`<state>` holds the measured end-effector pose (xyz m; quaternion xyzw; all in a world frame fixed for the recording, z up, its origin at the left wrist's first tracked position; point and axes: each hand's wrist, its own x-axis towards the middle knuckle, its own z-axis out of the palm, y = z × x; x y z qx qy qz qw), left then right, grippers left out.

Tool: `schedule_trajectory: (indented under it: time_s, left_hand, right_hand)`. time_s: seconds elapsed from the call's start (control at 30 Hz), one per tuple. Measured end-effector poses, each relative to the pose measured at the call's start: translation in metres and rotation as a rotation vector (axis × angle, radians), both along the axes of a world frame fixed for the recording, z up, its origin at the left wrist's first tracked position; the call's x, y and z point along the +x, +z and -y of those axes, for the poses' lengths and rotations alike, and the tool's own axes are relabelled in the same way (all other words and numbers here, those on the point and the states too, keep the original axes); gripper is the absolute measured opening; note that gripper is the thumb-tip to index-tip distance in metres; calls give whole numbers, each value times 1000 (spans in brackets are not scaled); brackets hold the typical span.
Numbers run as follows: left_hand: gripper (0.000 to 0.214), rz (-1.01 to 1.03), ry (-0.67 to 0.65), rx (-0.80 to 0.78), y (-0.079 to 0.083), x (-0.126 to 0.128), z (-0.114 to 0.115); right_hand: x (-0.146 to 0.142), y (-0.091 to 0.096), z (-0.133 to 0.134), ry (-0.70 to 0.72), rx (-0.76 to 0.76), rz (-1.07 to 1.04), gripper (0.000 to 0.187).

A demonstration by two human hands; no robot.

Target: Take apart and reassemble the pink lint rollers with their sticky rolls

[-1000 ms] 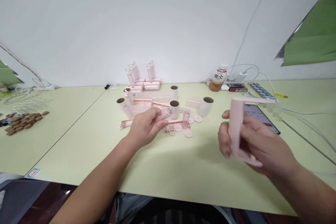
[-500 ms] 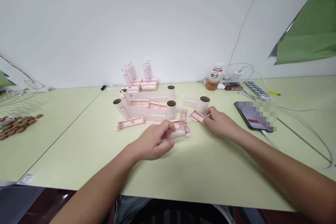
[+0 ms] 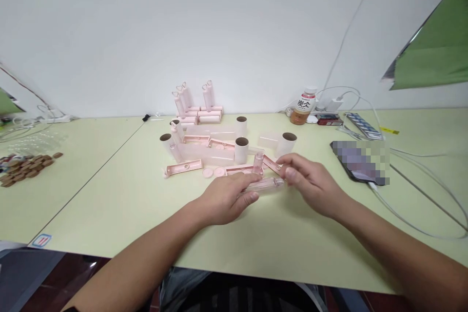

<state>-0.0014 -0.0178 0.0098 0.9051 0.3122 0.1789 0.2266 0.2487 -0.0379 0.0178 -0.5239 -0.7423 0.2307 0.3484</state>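
Note:
My left hand is closed round one end of a clear pinkish tube, which lies level just above the pale green table. My right hand pinches the tube's other end with thumb and fingertips. Right behind both hands lie pink tray-like parts, round pink caps and a small clear bottle. Cardboard-cored white rolls stand among them.
Finished pink rollers stand stacked at the wall. A drink bottle, chargers and white cables lie at the back right, with a phone beside my right arm. Brown pieces are heaped far left.
My right hand put down the flat pink cover it held a second ago, reached among the parts, and now meets the tube's end. My left hand brought the tube nearer to me.

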Motion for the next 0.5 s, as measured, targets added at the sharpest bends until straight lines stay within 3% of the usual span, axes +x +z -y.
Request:
schedule_trajectory:
  time_s: [0.1,0.2,0.3,0.4,0.5]
  left_hand:
    - [44,-20,-20,60,-2,2,2]
    - [42,-33,121,111,-2,4,2]
    - [47,-53,278,66,0,7,2]
    - [50,-43,275,-48,-1,11,3]
    - [52,38,190,-201,-5,14,5]
  right_hand:
    - [-16,0,15,191,-151,-186,32]
    - [-23,-5,22,139,-181,-391,26]
    - [-23,-11,22,112,-206,-609,29]
    - [-24,-14,22,267,-258,-558,34]
    - [-27,-16,24,347,-260,-481,33]
